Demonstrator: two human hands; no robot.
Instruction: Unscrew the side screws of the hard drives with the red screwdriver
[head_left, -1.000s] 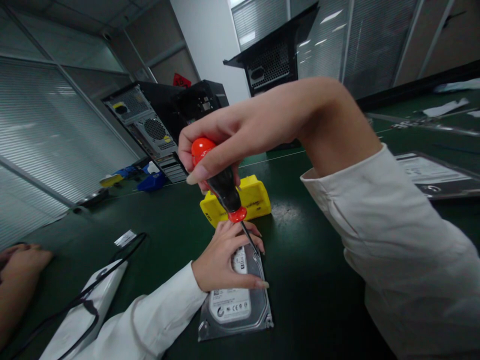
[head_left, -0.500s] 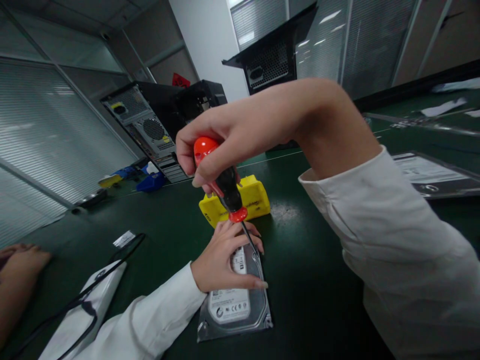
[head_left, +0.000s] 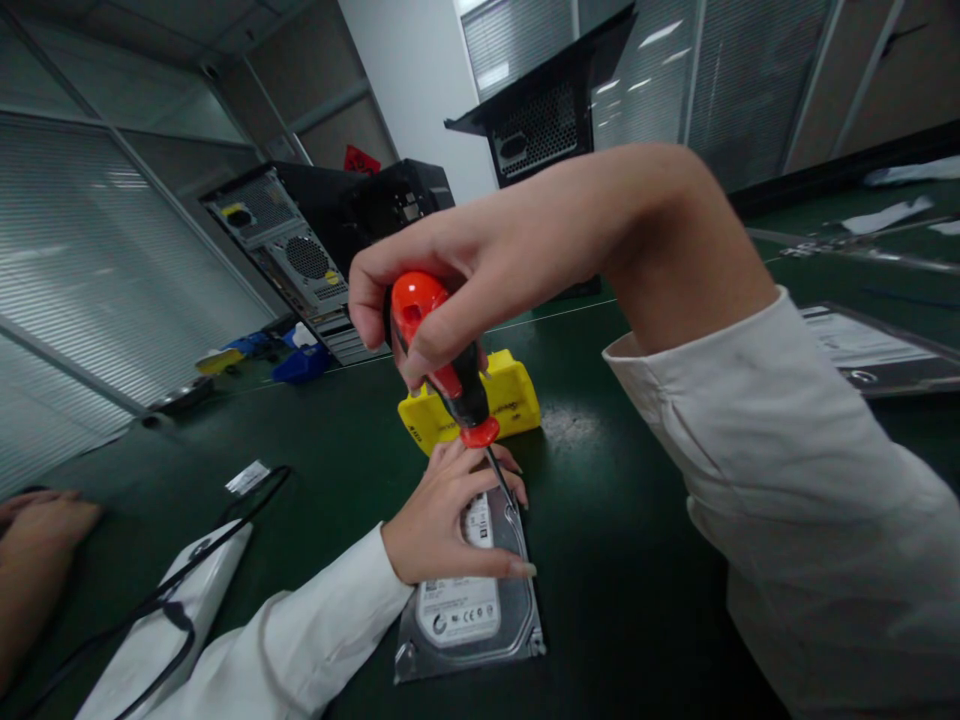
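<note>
A hard drive [head_left: 459, 612] with a white label lies flat on the dark green table. Across it rests my left hand [head_left: 450, 515], thumb at its right edge and fingers over its far end, gripping it. My right hand [head_left: 450, 270] is wrapped around the red and black handle of a screwdriver [head_left: 471, 405]. The screwdriver leans, its metal shaft running down to the drive's upper right corner beside my left fingers. Whether the tip sits in a screw is too small to tell. Just behind my left hand stands a yellow bin [head_left: 514, 395].
Computer cases [head_left: 307, 255] stand at the back, with a blue bin [head_left: 301, 364] before them. At left lie a white box [head_left: 180, 600] with a black cable and another person's hand [head_left: 56, 525]. A larger labelled device [head_left: 885, 350] lies at right.
My right hand has turned slightly on the screwdriver handle, and its wrist and sleeve have shifted a little right. The left hand and the hard drive stay put.
</note>
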